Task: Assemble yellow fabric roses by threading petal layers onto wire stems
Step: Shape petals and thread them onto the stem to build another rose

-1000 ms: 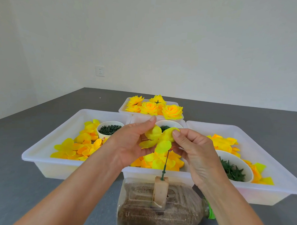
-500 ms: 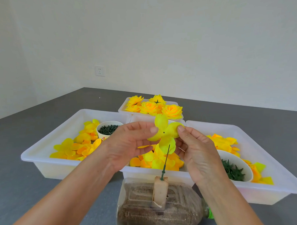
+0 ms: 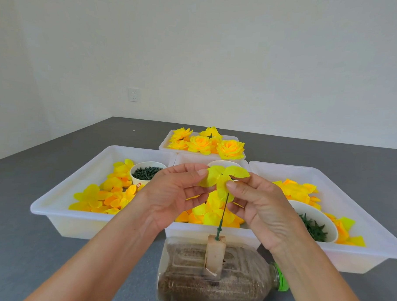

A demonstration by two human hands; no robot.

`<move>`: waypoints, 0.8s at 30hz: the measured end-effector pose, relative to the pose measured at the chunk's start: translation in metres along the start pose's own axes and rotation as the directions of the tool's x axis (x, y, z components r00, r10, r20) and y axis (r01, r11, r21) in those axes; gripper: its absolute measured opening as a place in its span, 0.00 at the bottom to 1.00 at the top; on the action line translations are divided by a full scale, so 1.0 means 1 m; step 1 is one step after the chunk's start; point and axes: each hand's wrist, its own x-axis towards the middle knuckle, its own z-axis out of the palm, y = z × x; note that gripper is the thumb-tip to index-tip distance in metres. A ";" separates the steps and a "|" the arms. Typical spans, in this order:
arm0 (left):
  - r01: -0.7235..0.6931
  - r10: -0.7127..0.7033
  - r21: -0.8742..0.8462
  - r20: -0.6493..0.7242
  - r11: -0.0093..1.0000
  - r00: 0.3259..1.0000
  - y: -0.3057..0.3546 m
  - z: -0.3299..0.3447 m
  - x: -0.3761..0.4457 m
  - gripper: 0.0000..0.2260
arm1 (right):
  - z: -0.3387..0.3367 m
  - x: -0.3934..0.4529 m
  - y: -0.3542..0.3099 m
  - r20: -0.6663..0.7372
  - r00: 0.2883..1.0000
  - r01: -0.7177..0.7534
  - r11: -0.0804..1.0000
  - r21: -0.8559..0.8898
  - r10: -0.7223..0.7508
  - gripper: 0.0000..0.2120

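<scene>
Fingertips (image 3: 202,172) of the left hand (image 3: 175,194) and right hand (image 3: 261,205) pinch a yellow petal layer (image 3: 221,177) from either side, above the tip of a green wire stem (image 3: 222,216); the stem stands upright in a wooden block (image 3: 215,253) on a sand-filled bottle (image 3: 210,282).

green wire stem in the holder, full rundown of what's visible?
The wire stem is thin and dark green, with a small green bead-like collar near its base. It stands nearly upright, leaning slightly right, stuck in a pale block set into a filled plastic bottle lying on its side. Its top disappears behind the yellow petal layer that both hands hold; neither hand visibly touches it.
</scene>
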 end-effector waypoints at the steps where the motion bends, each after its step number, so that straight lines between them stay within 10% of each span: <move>1: 0.007 -0.007 -0.004 0.009 1.000 1.000 0.000 0.001 0.000 0.10 | 0.000 0.000 0.000 0.003 1.000 -0.003 1.000 0.005 0.003 0.13; 24: -0.193 0.194 0.108 0.001 0.975 0.981 0.006 0.016 -0.010 0.11 | -0.010 -0.009 -0.027 0.075 0.997 0.016 1.000 -0.006 -0.015 0.22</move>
